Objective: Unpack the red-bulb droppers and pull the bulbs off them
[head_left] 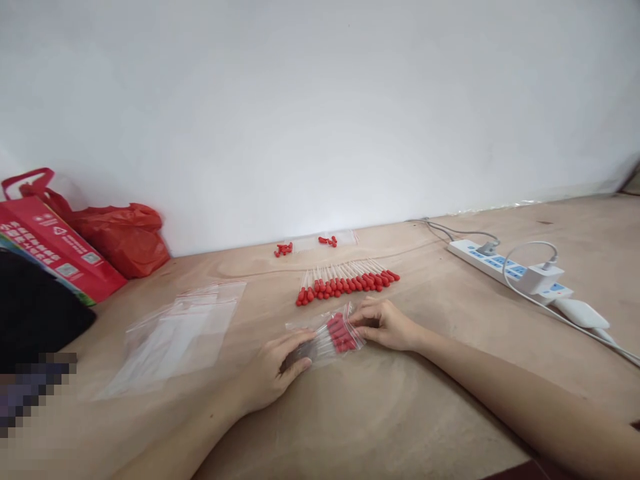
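Clear plastic film, thin: the zip bag (324, 343) lies on the counter (360, 413) between both hands, nearer the wearer than the row of loose red-bulbed droppers (345, 285). Contents: several bagged droppers (342, 332), bulbs toward the right end, pale stems toward the left.

Left grip (276, 365): partly closed, thumb and fingers holding the stem end from either side. Right grip (389, 325): nearly closed, pinching the edge at the bulb end, by the red seal line; exact fingertip contact partly hidden.

Handling (judged): light load. Film limp and slick, apt to crease or slide. Bulbs probably soft, forgiving of pressure; stems stiffer, perhaps brittle, material uncertain. Best hold: pinch the film margin beside the seal, clear of the bulbs, and steady the stems gently along their length without bending them.
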The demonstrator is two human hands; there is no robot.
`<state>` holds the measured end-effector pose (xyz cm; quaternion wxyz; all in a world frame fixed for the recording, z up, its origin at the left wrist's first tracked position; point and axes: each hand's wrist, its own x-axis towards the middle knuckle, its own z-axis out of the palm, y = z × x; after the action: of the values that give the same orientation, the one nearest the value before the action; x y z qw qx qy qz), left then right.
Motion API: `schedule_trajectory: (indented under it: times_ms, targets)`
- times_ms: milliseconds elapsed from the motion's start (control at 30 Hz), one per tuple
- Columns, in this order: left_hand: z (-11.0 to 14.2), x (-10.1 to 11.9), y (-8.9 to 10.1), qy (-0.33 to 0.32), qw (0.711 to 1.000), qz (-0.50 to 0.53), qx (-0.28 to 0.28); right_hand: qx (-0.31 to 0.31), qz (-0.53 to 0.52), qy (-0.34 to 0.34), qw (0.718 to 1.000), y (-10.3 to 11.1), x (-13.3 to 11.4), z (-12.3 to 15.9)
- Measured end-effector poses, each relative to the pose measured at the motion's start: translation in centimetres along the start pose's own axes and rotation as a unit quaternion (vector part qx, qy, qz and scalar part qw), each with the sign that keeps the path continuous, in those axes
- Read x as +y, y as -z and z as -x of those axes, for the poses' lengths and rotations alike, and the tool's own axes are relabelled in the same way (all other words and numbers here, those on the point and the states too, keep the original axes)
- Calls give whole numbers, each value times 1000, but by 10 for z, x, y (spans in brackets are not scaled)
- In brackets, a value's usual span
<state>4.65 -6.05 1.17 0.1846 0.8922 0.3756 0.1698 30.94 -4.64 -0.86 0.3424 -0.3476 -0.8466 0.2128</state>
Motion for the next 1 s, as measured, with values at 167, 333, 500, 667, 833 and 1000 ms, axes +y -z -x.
schedule_trajectory:
  times_ms: [167, 333, 500, 667, 833, 1000]
  targets:
    - [-1, 0, -4, 22, 1000, -10, 6, -56, -57, -10, 997, 5, -3, -3]
    - [0, -4, -9, 3, 999, -14, 41, -72, -24, -30, 997, 8, -13, -5]
    - [-1, -5, -11, 1, 999, -14, 45, -57, 71, -45, 995, 4, -23, -3]
    - [0, -6, -10, 3, 999, -9, 45, -34, 134, -53, 989, -1, -26, -1]
    - [0, -7, -11, -3, 999, -1, 52, -31, 88, -36, 995, -6, -22, -2]
    - [-1, -5, -9, 2, 999, 0, 49, -37, -36, -48, 998, -10, -19, -3]
